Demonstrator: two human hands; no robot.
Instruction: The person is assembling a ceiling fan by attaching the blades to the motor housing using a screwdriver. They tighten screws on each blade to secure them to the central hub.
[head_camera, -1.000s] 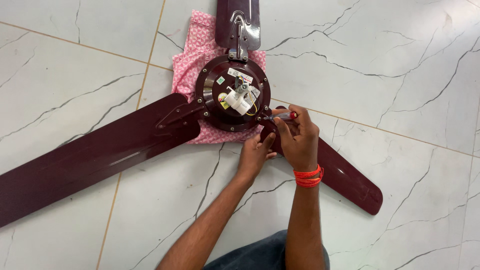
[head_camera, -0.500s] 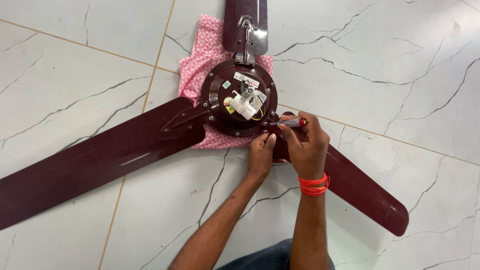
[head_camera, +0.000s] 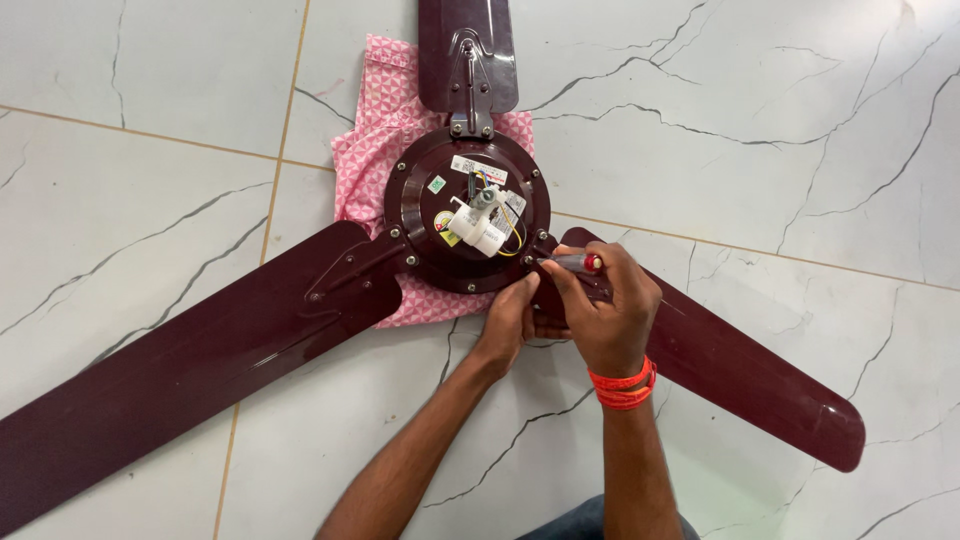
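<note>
I'm looking straight down on a maroon ceiling fan (head_camera: 465, 215) lying on the floor (head_camera: 780, 130), its round motor housing resting on a pink patterned cloth (head_camera: 375, 130). My right hand (head_camera: 605, 310) has its fingers wrapped around a small screwdriver (head_camera: 572, 262) with a red cap and clear handle, tip pointing at the spot where the right blade (head_camera: 740, 370) bolts to the housing rim. My left hand (head_camera: 512, 318) sits just beside it, fingers curled in against the blade bracket; what they pinch, if anything, I can't tell.

To do this well, I'd say keep the driver square to the screw head and press in firmly, since that glossy painted metal would scratch if the tip skates off. The left hand bracing the bracket looks right; a long thin blade like this wants to swing.

The housing is smooth, domed and shiny, ringed with small bright screws, with a white plastic capacitor block (head_camera: 478, 222) and thin coloured wires in the middle. The cloth is soft and crumpled, the floor hard polished marble-look tile with dark veins.
</note>
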